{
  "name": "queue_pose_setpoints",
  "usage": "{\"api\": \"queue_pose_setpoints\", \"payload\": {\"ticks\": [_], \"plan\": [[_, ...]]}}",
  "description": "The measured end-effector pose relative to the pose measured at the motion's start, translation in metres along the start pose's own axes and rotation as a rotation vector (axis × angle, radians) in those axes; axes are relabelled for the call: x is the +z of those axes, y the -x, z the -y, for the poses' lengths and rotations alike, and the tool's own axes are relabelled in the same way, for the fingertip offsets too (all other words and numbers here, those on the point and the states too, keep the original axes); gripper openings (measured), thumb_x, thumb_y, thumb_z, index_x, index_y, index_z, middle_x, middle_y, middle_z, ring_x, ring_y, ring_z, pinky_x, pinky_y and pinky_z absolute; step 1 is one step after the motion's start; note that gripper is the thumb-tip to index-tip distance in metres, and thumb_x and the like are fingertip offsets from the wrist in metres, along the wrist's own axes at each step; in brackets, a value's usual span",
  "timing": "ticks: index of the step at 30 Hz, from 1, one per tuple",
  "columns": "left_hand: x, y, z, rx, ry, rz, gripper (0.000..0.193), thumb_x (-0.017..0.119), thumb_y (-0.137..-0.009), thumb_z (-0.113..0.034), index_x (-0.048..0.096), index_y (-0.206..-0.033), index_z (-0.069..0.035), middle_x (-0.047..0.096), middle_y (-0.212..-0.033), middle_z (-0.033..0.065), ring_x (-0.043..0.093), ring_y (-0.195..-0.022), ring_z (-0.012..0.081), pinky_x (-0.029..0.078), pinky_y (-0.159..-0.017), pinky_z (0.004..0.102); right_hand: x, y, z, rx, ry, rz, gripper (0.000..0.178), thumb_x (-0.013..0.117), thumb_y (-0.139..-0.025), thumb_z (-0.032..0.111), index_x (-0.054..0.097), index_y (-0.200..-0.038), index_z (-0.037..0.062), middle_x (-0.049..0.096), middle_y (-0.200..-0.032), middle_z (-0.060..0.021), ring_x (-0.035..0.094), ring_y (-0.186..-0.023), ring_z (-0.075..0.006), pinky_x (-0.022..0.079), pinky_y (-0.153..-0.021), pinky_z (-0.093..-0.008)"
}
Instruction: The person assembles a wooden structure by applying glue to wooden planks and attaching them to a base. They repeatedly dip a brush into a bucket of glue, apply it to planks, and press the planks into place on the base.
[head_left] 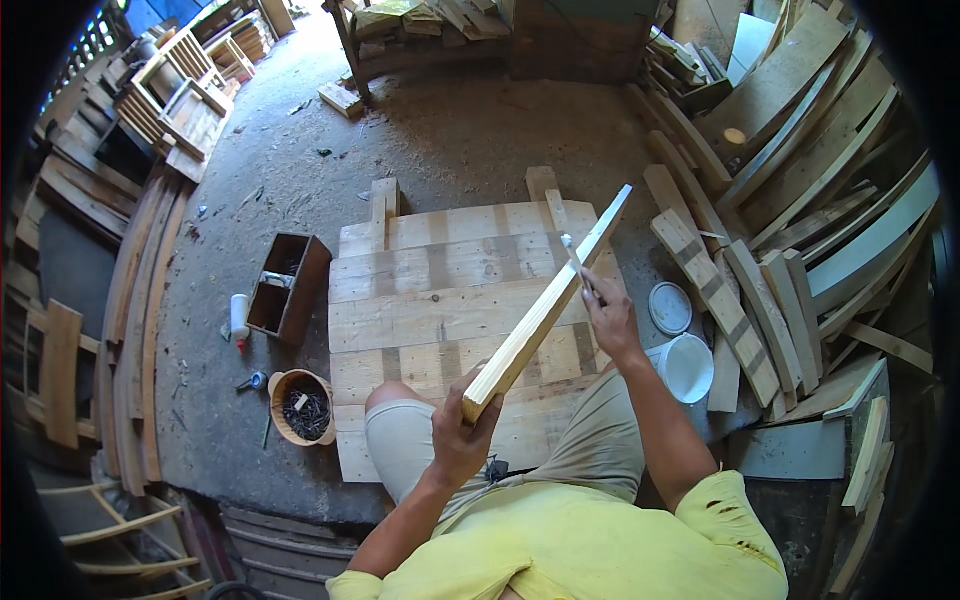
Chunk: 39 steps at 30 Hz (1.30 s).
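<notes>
A long pale wooden strip (540, 312) slants away from me above a wide panel of planks (375, 325). My left hand (462, 432) is wrapped round its near end. In my right hand (612, 318) I grip a thin stick with a white tip (571, 252), which crosses the strip near its far half; whether it is a brush is too small to tell. White smears show on the strip's far end. Under the strip, the panel lies flat between and beyond my legs, with two short wooden blocks (385, 205) (541, 183) at its far edge.
To the right stand an open white bucket (688, 372) and its round lid (670, 308), beside stacked boards (715, 300). At left are a wooden toolbox (313, 290), a white bottle (239, 316), a blue tool (253, 381) and a tub of dark nails (281, 418).
</notes>
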<state>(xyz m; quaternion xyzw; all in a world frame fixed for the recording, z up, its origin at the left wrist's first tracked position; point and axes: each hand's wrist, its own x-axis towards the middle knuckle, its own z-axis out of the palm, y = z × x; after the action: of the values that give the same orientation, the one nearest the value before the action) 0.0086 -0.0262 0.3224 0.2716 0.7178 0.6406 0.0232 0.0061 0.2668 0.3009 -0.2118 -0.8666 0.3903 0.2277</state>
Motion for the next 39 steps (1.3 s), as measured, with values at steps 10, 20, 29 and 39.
{"api": "queue_pose_setpoints", "payload": {"ticks": [10,20,29,39], "plan": [[0.003,-0.003,-0.007,0.016,0.004,0.065,0.046,0.067,-0.091,0.003,0.053,-0.135,-0.003,0.064,-0.133,0.0218,0.068,-0.115,0.0308,0.055,-0.091,0.0363,-0.05,0.077,0.072,-0.08,0.069,0.246,0.037,0.062,-0.095,0.006,0.063,-0.133,0.0056,0.065,-0.1,-0.0175,0.064,-0.084,-0.0324,0.051,-0.076,-0.0373],[0.006,-0.004,-0.009,0.097,-0.026,0.118,0.05,0.068,-0.088,0.007,0.053,-0.134,-0.002,0.062,-0.135,0.0233,0.064,-0.121,0.0377,0.055,-0.094,0.0401,-0.093,0.1,0.107,-0.199,0.194,0.438,0.038,0.062,-0.094,0.004,0.064,-0.132,0.0088,0.064,-0.105,-0.0138,0.066,-0.089,-0.0338,0.055,-0.078,-0.0408],[0.005,-0.008,-0.01,0.139,-0.05,0.092,0.048,0.069,-0.088,0.006,0.054,-0.132,-0.001,0.063,-0.133,0.0237,0.067,-0.116,0.0379,0.056,-0.092,0.0397,-0.111,0.071,0.095,-0.177,-0.094,0.385,0.046,0.066,-0.091,0.002,0.062,-0.137,0.0093,0.066,-0.106,-0.0099,0.064,-0.087,-0.0187,0.052,-0.076,-0.0308],[0.008,-0.01,-0.012,0.148,-0.075,0.063,0.039,0.069,-0.09,0.004,0.057,-0.127,0.0,0.068,-0.124,0.0216,0.069,-0.109,0.0232,0.054,-0.089,0.0314,-0.057,0.042,0.0,-0.048,-0.133,0.066,0.035,0.064,-0.093,-0.002,0.069,-0.126,0.0061,0.062,-0.1,-0.0057,0.057,-0.078,-0.0112,0.049,-0.066,-0.0243]]}}
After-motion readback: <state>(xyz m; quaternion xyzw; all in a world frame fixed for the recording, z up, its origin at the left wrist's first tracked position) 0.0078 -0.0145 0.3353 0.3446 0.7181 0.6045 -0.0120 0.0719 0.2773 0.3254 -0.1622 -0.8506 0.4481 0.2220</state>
